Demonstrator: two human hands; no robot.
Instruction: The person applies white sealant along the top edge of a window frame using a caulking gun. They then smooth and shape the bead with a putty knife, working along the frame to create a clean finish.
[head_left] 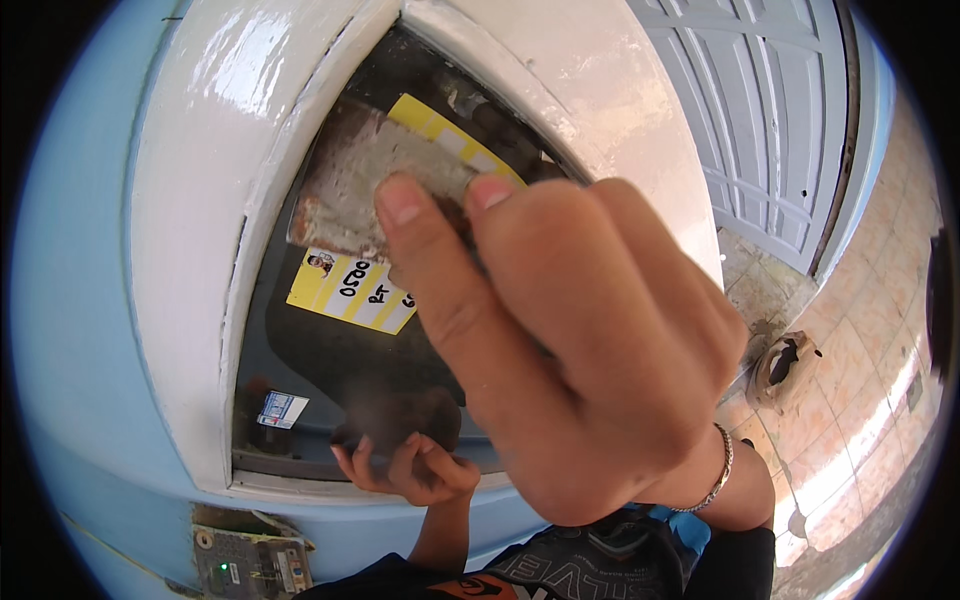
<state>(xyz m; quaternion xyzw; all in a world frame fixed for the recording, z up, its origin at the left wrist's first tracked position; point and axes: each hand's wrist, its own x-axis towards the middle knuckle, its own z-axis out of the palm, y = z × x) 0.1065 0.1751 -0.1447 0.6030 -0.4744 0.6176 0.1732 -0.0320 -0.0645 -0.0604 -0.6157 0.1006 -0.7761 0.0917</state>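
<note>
To the right, a floor (855, 345) of pinkish-beige tiles runs from far to near, bright sunlit streaks crossing its near part, and a crumpled brown sack-like container (776, 374) with a dark opening rests on it toward its left edge. To the left, a dark glass pane (300, 350) in a white frame (180, 250) bears yellow-and-white paper (340, 305) with black writing, partly hidden, and, toward its near left corner, a small white-and-blue sticker (283, 409); which face they are on is unclear.
</note>
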